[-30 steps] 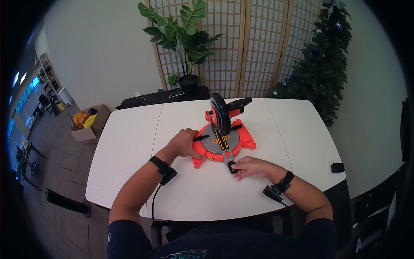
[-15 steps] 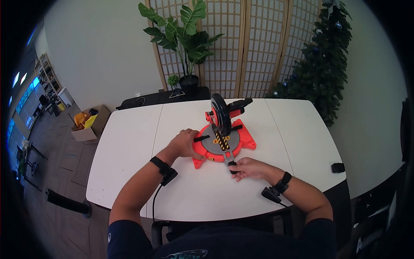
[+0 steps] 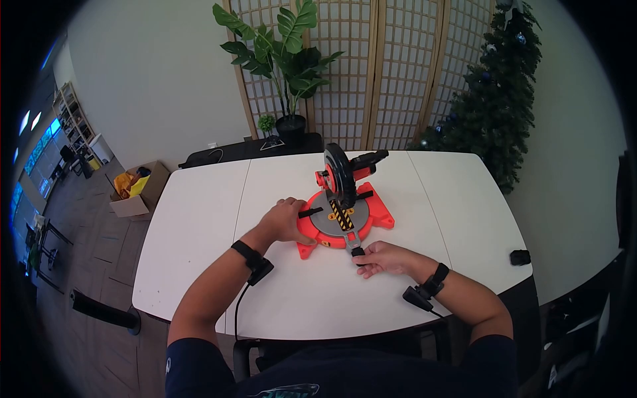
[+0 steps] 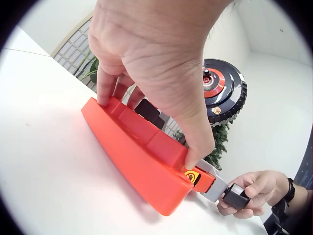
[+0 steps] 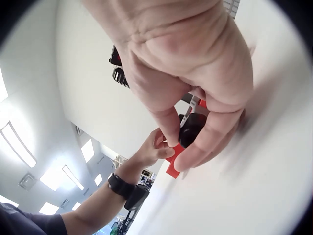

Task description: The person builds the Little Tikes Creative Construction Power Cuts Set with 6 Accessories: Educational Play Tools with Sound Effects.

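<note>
A toy miter saw [image 3: 377, 209] with a red-orange base and grey round turntable [image 3: 358, 215] stands on the white table. Its black blade wheel [image 3: 339, 174] is raised, above a yellow-and-black striped strip [image 3: 340, 215]. My left hand [image 3: 282, 220] holds the base's left side; in the left wrist view the thumb lies at the front end and the fingers reach over the back of the red base [image 4: 132, 152]. At the front, my right hand [image 3: 386, 257] pinches the black knob [image 4: 236, 197] on the grey arm between thumb and fingers.
A small black object [image 3: 519, 257] lies near the table's right edge. Behind the table stand a potted plant [image 3: 290, 126], a folding screen [image 3: 345, 99] and a decorated tree [image 3: 491, 106]. An open cardboard box [image 3: 152, 189] is on the left. Cables hang from both wrist cameras.
My right thumb and fingers have shifted slightly around the black knob, covering more of it. The left hand stays on the base, and the saw looks nearly unmoved.
</note>
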Demonstrator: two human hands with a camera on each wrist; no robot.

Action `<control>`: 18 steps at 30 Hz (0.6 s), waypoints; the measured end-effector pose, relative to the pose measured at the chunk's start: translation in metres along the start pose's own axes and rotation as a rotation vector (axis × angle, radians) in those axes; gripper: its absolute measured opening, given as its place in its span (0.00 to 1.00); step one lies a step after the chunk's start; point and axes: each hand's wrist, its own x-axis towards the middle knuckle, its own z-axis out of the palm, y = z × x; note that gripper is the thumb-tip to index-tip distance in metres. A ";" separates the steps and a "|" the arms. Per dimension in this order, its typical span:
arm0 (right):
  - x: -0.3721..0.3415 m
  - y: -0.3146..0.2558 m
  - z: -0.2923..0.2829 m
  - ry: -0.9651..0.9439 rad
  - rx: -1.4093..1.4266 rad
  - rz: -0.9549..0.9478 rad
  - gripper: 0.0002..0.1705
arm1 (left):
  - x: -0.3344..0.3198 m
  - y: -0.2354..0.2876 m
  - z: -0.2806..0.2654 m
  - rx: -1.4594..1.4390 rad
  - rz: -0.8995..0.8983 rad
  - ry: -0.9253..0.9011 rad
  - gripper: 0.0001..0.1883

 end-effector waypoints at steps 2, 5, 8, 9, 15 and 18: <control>0.002 0.002 -0.006 -0.040 0.054 -0.014 0.22 | 0.000 0.000 0.000 0.001 0.000 -0.004 0.58; 0.000 0.001 -0.009 -0.094 0.131 -0.019 0.23 | 0.000 0.000 0.000 0.004 -0.003 -0.007 0.58; -0.013 -0.012 -0.001 -0.064 0.133 0.031 0.21 | 0.000 -0.001 0.001 -0.003 -0.006 -0.008 0.58; -0.016 -0.016 0.001 -0.023 0.113 0.072 0.19 | 0.000 -0.001 0.000 0.000 -0.004 -0.008 0.58; -0.004 -0.001 -0.011 -0.076 0.138 0.000 0.23 | 0.001 -0.002 0.001 0.007 0.003 0.004 0.58; -0.001 0.001 -0.014 -0.107 0.148 -0.006 0.23 | 0.000 0.000 0.000 0.012 -0.001 -0.004 0.58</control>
